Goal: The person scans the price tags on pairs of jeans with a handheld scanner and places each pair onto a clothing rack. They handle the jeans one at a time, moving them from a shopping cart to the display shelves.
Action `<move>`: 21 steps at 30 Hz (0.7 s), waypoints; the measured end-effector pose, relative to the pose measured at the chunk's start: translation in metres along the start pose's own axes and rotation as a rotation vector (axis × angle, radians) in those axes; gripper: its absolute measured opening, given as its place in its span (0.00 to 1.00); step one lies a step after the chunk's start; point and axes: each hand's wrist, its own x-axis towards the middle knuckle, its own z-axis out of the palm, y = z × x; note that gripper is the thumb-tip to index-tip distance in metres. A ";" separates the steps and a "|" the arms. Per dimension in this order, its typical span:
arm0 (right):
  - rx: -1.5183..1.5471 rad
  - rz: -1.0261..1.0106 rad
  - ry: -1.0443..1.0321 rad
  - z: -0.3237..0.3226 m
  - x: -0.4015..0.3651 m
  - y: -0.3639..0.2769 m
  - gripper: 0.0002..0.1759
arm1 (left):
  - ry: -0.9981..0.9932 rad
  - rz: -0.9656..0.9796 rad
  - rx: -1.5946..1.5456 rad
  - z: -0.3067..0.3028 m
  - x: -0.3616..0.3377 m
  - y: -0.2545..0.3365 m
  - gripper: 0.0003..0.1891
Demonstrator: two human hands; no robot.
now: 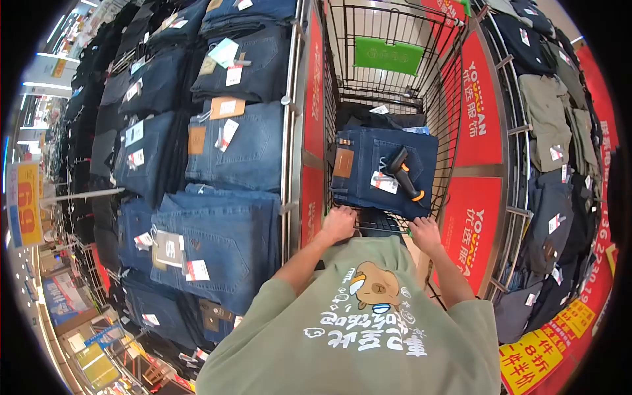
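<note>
Both hands are on the handle of a black wire shopping cart [388,85]. My left hand [340,224] is closed round the handle's left part, and my right hand [424,234] is closed round its right end. Just beyond the hands, folded dark blue jeans [368,155] with a brown patch and a white-red tag lie in the cart. On top of them rests a black and orange handheld scanner [405,174]. More dark folded clothes [355,115] are behind the jeans. A green panel [388,56] is fixed at the cart's far end.
Close on the left stands a rack of folded jeans [234,145] with a metal rail [289,151]. Red sign panels [471,227] border the cart's right side. Beyond them, another rack holds folded trousers [543,112]. Yellow and red signs [536,355] are at the lower right.
</note>
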 end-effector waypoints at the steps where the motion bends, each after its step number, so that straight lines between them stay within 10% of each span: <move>1: -0.003 0.013 0.002 -0.003 0.006 0.004 0.06 | -0.004 -0.006 -0.025 -0.004 0.008 -0.002 0.16; 21: 0.087 0.077 -0.047 -0.052 0.200 0.148 0.11 | -0.216 -0.126 0.027 -0.105 0.220 -0.091 0.16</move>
